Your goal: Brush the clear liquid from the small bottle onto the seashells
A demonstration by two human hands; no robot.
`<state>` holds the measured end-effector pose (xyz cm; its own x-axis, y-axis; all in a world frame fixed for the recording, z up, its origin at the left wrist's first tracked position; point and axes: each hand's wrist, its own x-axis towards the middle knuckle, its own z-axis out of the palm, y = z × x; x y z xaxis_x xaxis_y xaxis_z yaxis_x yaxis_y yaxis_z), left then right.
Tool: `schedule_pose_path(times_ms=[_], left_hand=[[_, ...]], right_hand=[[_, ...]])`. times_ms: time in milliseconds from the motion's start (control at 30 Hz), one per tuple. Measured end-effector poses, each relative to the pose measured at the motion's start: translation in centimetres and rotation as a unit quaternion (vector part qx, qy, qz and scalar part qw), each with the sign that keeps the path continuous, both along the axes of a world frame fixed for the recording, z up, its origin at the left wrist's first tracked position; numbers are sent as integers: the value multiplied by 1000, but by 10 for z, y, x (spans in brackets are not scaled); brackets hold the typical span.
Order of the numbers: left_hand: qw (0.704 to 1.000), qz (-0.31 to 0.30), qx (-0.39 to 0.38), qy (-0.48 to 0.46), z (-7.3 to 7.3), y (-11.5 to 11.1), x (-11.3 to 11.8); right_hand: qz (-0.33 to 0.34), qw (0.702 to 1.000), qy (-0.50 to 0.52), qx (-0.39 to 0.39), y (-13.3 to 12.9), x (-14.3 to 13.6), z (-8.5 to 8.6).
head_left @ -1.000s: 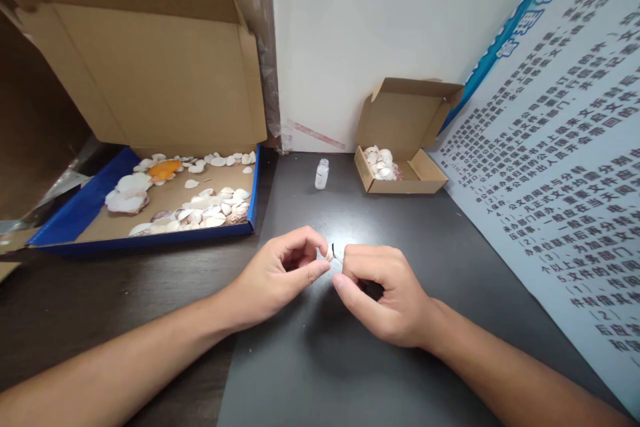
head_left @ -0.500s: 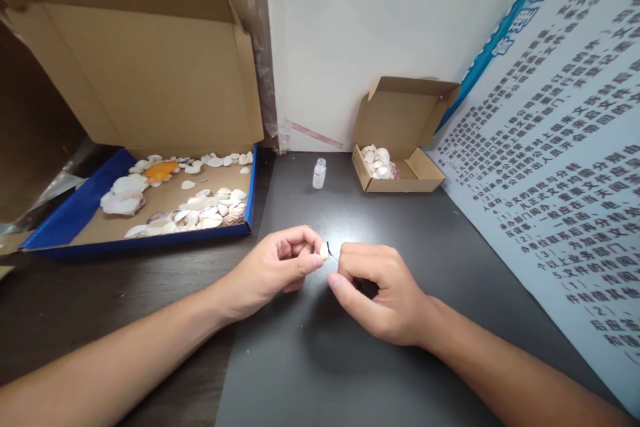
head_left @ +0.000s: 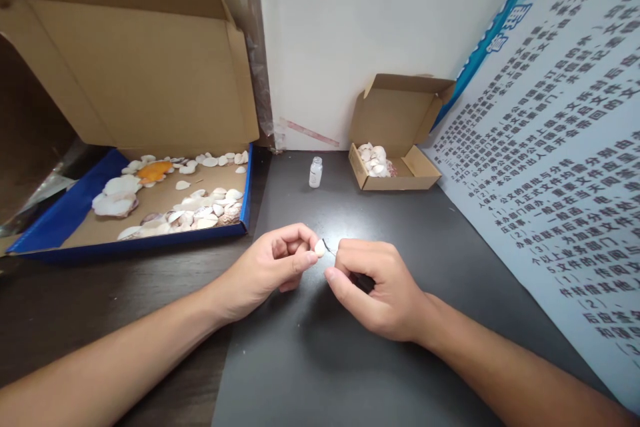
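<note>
My left hand (head_left: 283,257) pinches a small white seashell (head_left: 319,249) between thumb and fingertips, above the dark mat. Close to its right edge is the dark tip of a small thin-stemmed brush (head_left: 326,246); I cannot tell whether tip and shell touch. The stem runs into my right hand (head_left: 383,287), whose fingers are curled closed around the brush's black handle, mostly hidden. Beyond both hands a small clear bottle (head_left: 315,173) with whitish contents stands upright and uncapped on the mat.
To the left lies an open blue-edged cardboard box (head_left: 190,235) with many seashells and an orange piece (head_left: 154,172) inside. A smaller open cardboard box (head_left: 400,183) at the back right holds shells (head_left: 375,160). A printed board (head_left: 555,200) leans along the right side.
The dark brush tip has shifted slightly and now slants beside the shell's upper right edge. Both hands keep their grips. The whole view has drifted slightly.
</note>
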<state>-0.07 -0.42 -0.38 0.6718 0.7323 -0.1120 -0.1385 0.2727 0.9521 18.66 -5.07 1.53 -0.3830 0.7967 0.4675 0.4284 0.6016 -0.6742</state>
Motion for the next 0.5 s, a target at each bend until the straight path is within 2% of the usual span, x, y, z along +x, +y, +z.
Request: schedule_pose_path(times_ms=[500], left_hand=[[999, 3, -45, -24, 3, 0, 0]], right_hand=[[-18, 1000, 0, -6, 0, 1, -1]])
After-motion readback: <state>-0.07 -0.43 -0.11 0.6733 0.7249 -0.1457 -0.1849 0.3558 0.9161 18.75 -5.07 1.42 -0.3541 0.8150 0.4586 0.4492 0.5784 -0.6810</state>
